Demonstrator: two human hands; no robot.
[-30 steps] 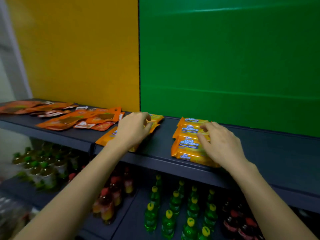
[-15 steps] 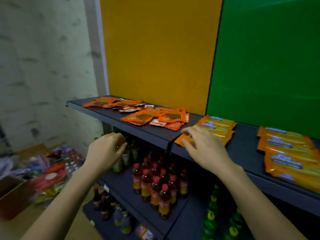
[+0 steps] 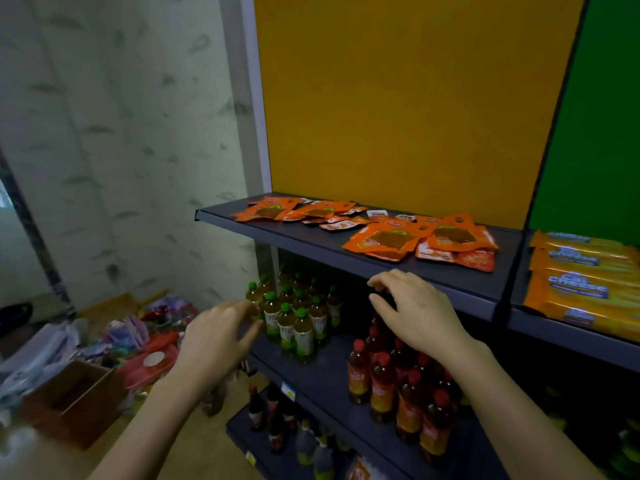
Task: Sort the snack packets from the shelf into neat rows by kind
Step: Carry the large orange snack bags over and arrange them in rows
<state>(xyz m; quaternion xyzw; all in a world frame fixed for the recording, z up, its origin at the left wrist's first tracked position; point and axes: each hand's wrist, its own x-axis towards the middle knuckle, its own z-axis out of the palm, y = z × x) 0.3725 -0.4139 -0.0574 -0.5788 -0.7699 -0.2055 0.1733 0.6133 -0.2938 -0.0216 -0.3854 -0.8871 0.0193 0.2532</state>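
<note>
While before the shelf (image 3: 346, 244), left hand (image 3: 214, 341) and right hand (image 3: 419, 313) empty (fingers (image 3: 382, 278) loosely apart); "Cal Cheese" on yellow packets (image 3: 581, 289)

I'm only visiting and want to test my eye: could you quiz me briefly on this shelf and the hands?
1. True or false: the right hand grips a flat orange foil pouch.
2. Which lie before the green back panel? A small red sachets; B long yellow cheese-wafer packets; C a cardboard box.
3. Fill in: the plastic bottles nearest the left hand have ___ caps.
Key: 1 false; 2 B; 3 green.
</note>
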